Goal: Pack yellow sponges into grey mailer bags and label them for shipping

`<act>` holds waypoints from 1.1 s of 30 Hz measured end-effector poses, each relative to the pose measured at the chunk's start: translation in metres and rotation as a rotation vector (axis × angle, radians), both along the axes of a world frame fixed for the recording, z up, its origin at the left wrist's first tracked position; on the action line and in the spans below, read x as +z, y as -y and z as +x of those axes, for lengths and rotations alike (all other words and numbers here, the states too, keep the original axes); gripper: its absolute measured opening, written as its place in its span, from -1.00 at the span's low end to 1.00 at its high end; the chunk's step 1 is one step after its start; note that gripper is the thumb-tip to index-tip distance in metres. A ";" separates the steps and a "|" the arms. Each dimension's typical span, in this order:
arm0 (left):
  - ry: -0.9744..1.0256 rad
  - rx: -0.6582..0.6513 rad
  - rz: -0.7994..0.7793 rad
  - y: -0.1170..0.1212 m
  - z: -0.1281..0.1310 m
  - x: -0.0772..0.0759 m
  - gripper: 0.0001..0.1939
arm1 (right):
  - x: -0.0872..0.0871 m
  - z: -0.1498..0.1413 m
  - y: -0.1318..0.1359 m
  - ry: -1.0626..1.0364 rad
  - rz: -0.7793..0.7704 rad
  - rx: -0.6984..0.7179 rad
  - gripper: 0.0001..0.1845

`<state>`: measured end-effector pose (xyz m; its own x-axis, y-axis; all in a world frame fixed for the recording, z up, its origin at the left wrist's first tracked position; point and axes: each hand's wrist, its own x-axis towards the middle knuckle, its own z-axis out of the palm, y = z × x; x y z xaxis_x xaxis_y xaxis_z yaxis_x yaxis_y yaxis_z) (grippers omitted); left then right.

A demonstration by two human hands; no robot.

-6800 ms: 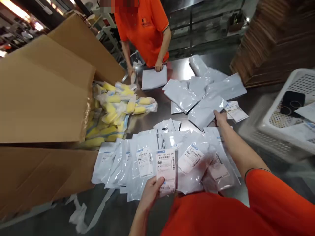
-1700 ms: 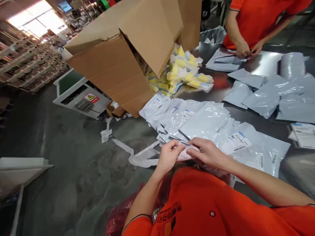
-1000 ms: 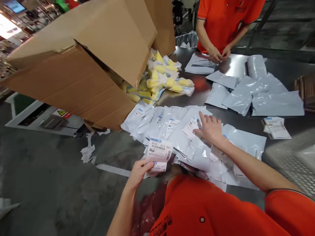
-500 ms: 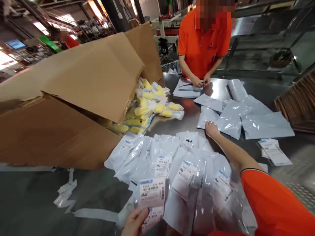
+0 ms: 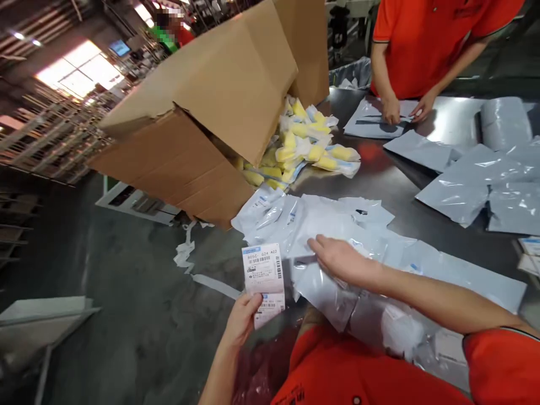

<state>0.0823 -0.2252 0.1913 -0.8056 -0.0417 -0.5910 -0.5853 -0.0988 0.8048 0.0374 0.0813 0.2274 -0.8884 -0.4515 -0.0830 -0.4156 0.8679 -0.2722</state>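
My left hand (image 5: 241, 322) grips a white barcode label strip (image 5: 264, 279) by its lower end, just off the near table edge. My right hand (image 5: 342, 261) lies flat and open over a heap of white plastic pouches (image 5: 270, 220), its fingers on the film. Printed labels on the heap are mostly hidden. Beyond it, yellow-and-white packs (image 5: 304, 147) spill from a tipped cardboard box (image 5: 202, 121). A co-worker's hands (image 5: 405, 109) press on a grey mailer bag (image 5: 371, 121) across the steel table.
Several grey mailer bags (image 5: 472, 185) and a grey roll (image 5: 504, 122) lie at the right of the steel table (image 5: 379, 191). Torn white strips (image 5: 183, 253) lie on the floor at left. A red plastic bag (image 5: 261, 365) sits below my chest.
My right hand has come back from near the grey mailers to rest on the white pouches. My view has swung left and down. My left hand still holds the label strip.
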 end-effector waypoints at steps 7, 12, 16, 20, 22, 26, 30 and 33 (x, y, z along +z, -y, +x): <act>-0.060 -0.197 -0.085 0.017 0.052 0.000 -0.60 | -0.010 0.015 0.044 0.343 -0.801 0.011 -0.45; -0.079 -0.364 -0.108 0.022 0.065 -0.018 -0.60 | -0.012 0.026 0.060 0.565 -0.930 0.051 -0.48; -0.168 -0.458 -0.017 0.028 0.067 -0.014 -0.55 | -0.013 0.053 0.070 0.474 -0.968 0.043 -0.62; -0.260 -0.472 0.002 0.021 0.061 0.019 0.00 | -0.009 0.075 0.074 0.352 -0.956 -0.013 -0.66; -0.297 -0.440 -0.051 0.008 0.057 0.035 -0.14 | -0.008 0.085 0.079 0.335 -0.929 -0.028 -0.68; -0.453 -0.382 -0.250 -0.023 0.049 0.046 -0.80 | -0.006 0.101 0.085 0.139 -0.806 -0.028 -0.71; -0.462 -0.425 -0.325 -0.033 0.037 0.032 -0.68 | -0.003 0.089 0.065 0.031 -0.720 -0.050 -0.70; -0.393 -0.478 -0.311 -0.025 0.029 0.014 -0.76 | 0.000 0.055 0.028 -0.161 -0.700 -0.277 -0.70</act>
<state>0.1110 -0.1997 0.2052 -0.9298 0.2505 -0.2698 -0.1666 0.3674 0.9150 0.0924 0.0533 0.2273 -0.9536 -0.1099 0.2805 -0.2893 0.5937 -0.7509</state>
